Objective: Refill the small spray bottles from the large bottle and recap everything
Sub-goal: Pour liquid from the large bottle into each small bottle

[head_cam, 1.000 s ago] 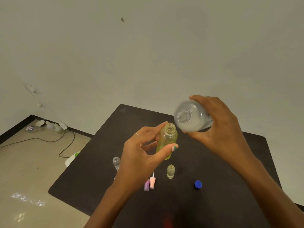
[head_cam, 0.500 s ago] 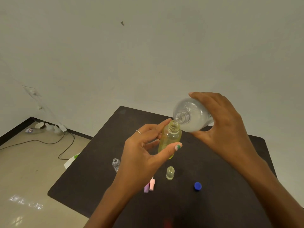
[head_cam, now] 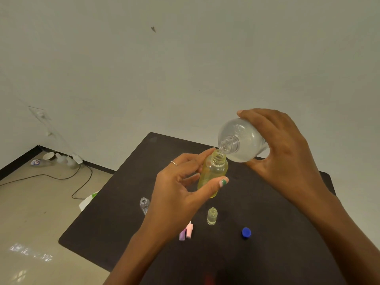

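Fingers [head_cam: 202, 156] of the left hand [head_cam: 176, 194] held the yellow bottle [head_cam: 212, 174] upright. Right hand [head_cam: 287, 153] gripped the big bottle [head_cam: 243, 144], tipped, mouths touching, above the table [head_cam: 277, 233].

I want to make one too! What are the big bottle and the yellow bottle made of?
Big bottle: probably clear plastic; you see through it, with moulded neck threads. Yellow bottle: see-through yellow, glossy, likely plastic, though glass can't be ruled out.

Two hands are showing: left hand [head_cam: 176, 194], right hand [head_cam: 287, 153]. One large bottle [head_cam: 241, 145] and three small bottles are appearing: yellow [head_cam: 212, 173] between the fingers, clear [head_cam: 144, 204], pale [head_cam: 212, 216]. Two spray caps [head_cam: 185, 233] and one blue cap [head_cam: 246, 232] are lying below.
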